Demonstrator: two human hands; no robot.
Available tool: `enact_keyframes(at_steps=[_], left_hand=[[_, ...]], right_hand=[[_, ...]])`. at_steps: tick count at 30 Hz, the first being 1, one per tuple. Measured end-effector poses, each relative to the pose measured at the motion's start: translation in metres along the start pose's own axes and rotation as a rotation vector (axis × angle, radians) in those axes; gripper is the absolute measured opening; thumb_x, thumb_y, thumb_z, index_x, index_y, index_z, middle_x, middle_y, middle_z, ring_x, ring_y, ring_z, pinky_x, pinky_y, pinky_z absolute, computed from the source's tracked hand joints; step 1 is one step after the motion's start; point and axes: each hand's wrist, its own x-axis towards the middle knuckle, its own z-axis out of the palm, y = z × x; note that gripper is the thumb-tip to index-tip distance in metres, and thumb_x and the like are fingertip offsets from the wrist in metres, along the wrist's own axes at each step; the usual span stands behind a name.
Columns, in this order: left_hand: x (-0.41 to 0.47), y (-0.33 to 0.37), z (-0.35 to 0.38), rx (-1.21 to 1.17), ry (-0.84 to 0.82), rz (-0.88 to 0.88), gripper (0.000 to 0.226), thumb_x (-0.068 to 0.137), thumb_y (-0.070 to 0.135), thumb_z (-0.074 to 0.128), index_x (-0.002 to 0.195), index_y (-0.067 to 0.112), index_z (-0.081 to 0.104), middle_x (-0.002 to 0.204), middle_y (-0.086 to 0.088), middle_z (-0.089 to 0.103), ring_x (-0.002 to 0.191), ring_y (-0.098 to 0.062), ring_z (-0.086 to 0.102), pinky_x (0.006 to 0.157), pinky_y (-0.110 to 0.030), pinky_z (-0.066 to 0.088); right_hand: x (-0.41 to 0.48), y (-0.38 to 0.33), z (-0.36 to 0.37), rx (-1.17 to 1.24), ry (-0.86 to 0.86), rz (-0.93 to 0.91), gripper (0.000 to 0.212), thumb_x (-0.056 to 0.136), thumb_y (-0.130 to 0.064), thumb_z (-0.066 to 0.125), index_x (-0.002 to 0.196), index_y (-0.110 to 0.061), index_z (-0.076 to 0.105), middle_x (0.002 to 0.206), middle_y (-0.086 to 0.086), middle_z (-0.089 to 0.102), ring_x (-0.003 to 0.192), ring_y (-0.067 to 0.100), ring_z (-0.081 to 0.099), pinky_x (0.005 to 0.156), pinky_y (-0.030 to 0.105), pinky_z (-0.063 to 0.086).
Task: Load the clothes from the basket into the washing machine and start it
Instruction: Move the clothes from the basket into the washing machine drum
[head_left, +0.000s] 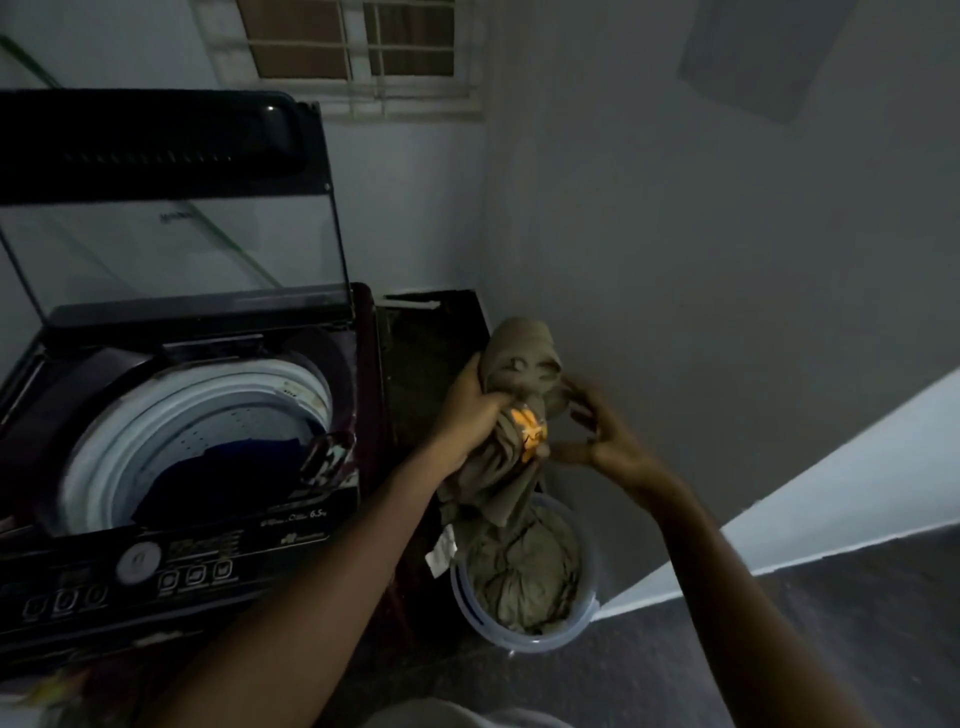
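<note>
A top-loading washing machine (218, 540) stands at the left with its glass lid (171, 249) raised. Dark blue cloth (228, 467) lies inside its white-rimmed drum. To the machine's right, on the floor, a round pale basket (470, 603) holds crumpled olive-grey clothes (524, 571). Above the basket I hold up an olive-grey garment (519, 364) with an orange patch. My left hand (467, 410) grips it at its middle. My right hand (602, 426) touches its right side with fingers spread. The garment's lower end hangs down toward the basket.
The control panel (130, 577) with a round knob and several buttons runs along the machine's front edge. A grey wall (701, 234) stands close on the right. A barred window (353, 47) is behind the machine. Dark floor (831, 623) stretches to the right.
</note>
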Motion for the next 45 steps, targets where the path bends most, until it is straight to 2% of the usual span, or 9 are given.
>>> enact_keyframes(at_steps=[3, 7, 14, 24, 27, 31, 36, 41, 45], left_hand=[[0.007, 0.013, 0.000, -0.273, 0.039, -0.051, 0.045, 0.086, 0.008, 0.071, 0.129, 0.011, 0.059, 0.122, -0.010, 0.068, 0.113, -0.026, 0.065, 0.101, -0.045, 0.050], [0.011, 0.025, -0.021, -0.270, 0.133, 0.045, 0.050, 0.086, 0.007, 0.070, 0.134, 0.012, 0.055, 0.126, -0.006, 0.065, 0.115, -0.019, 0.063, 0.103, -0.039, 0.049], [0.009, 0.018, -0.084, 0.323, 0.120, 0.251, 0.057, 0.082, -0.001, 0.051, 0.133, 0.023, 0.056, 0.130, -0.003, 0.061, 0.121, -0.017, 0.057, 0.104, -0.034, 0.046], [-0.029, 0.045, -0.197, -0.102, 0.123, 0.204, 0.051, 0.082, 0.012, 0.062, 0.128, 0.027, 0.049, 0.127, 0.006, 0.060, 0.116, -0.007, 0.058, 0.097, -0.020, 0.046], [-0.032, 0.036, -0.248, -0.025, 0.267, 0.199, 0.043, 0.086, 0.019, 0.058, 0.129, 0.018, 0.051, 0.124, 0.008, 0.060, 0.113, -0.002, 0.058, 0.094, -0.014, 0.045], [-0.040, 0.002, -0.315, 0.226, 0.416, 0.125, 0.064, 0.074, 0.043, 0.053, 0.128, 0.008, 0.056, 0.129, -0.012, 0.060, 0.121, -0.023, 0.057, 0.103, -0.037, 0.046], [-0.044, -0.033, -0.365, 0.784, 0.329, -0.063, 0.088, 0.071, 0.060, 0.040, 0.143, 0.009, 0.044, 0.144, -0.017, 0.046, 0.129, -0.035, 0.049, 0.107, -0.046, 0.040], [-0.041, -0.051, -0.366, 1.014, 0.300, -0.170, 0.074, 0.090, 0.035, 0.061, 0.153, 0.015, 0.027, 0.156, -0.015, 0.030, 0.137, -0.039, 0.038, 0.109, -0.051, 0.035], [-0.029, -0.047, -0.340, 1.013, 0.239, -0.045, 0.063, 0.090, 0.027, 0.064, 0.147, 0.017, 0.038, 0.150, -0.009, 0.041, 0.134, -0.032, 0.041, 0.107, -0.048, 0.038]], right_hand=[[-0.009, 0.021, 0.032, 0.008, -0.088, 0.033, 0.065, 0.077, -0.019, 0.079, 0.130, -0.029, 0.044, 0.124, -0.017, 0.055, 0.107, -0.018, 0.053, 0.084, 0.005, 0.042], [0.000, 0.025, 0.066, 0.245, 0.031, 0.171, 0.018, 0.097, -0.018, 0.055, 0.111, -0.012, 0.064, 0.103, 0.009, 0.072, 0.097, 0.028, 0.068, 0.075, 0.036, 0.056], [0.039, -0.043, 0.067, 0.457, 0.281, 0.027, 0.023, 0.099, -0.013, 0.047, 0.120, -0.015, 0.056, 0.101, 0.011, 0.068, 0.085, 0.027, 0.067, 0.061, 0.034, 0.055], [0.108, -0.135, 0.209, 0.458, -0.019, -0.087, 0.028, 0.097, -0.014, 0.051, 0.125, -0.019, 0.052, 0.110, 0.012, 0.067, 0.101, 0.026, 0.067, 0.088, 0.043, 0.056], [0.121, -0.147, 0.261, 0.375, -0.067, -0.074, 0.029, 0.097, -0.011, 0.047, 0.126, -0.012, 0.048, 0.110, 0.014, 0.064, 0.100, 0.028, 0.065, 0.089, 0.043, 0.055], [0.131, -0.154, 0.324, 0.167, -0.199, -0.034, 0.027, 0.095, -0.008, 0.041, 0.122, -0.011, 0.043, 0.099, 0.002, 0.057, 0.091, 0.019, 0.058, 0.081, 0.039, 0.053], [0.174, -0.126, 0.359, -0.298, -0.403, -0.089, 0.049, 0.061, -0.022, 0.056, 0.106, -0.001, 0.056, 0.092, 0.010, 0.059, 0.090, 0.028, 0.058, 0.079, 0.038, 0.050], [0.168, -0.118, 0.345, -0.555, -0.365, -0.136, 0.034, 0.086, -0.003, 0.058, 0.120, -0.001, 0.061, 0.129, 0.014, 0.059, 0.121, 0.028, 0.053, 0.099, 0.029, 0.037], [0.166, -0.096, 0.318, -0.506, -0.217, -0.109, 0.031, 0.083, 0.003, 0.055, 0.109, -0.006, 0.069, 0.121, 0.008, 0.066, 0.116, 0.021, 0.058, 0.094, 0.021, 0.040]])
